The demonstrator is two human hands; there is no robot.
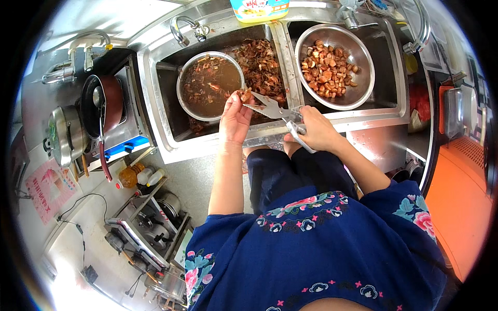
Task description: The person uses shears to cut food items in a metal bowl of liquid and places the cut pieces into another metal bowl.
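Observation:
My left hand (pixel 235 120) holds a small reddish-brown piece of food (pixel 245 94) between thumb and fingers, over the left sink basin (pixel 165 112). My right hand (pixel 317 130) grips the handles of metal kitchen scissors (pixel 272 109), whose blades are apart and point at the piece. Beside my left hand, a steel bowl (pixel 210 85) holds murky brown water with floating scraps. A heap of reddish-brown scraps (pixel 260 66) lies in the basin to its right. In the right basin, a larger steel bowl (pixel 362 85) contains many trimmed brown pieces (pixel 327 68); what they are I cannot tell.
Faucets (pixel 183 31) rise behind the sinks, and a yellow-and-blue container (pixel 260 11) stands at the back rim. To the left are a red-brown pan (pixel 111 103) with a ladle and a lidded steel pot (pixel 68 136). Oil bottles (pixel 130 177) and a pot rack stand lower left.

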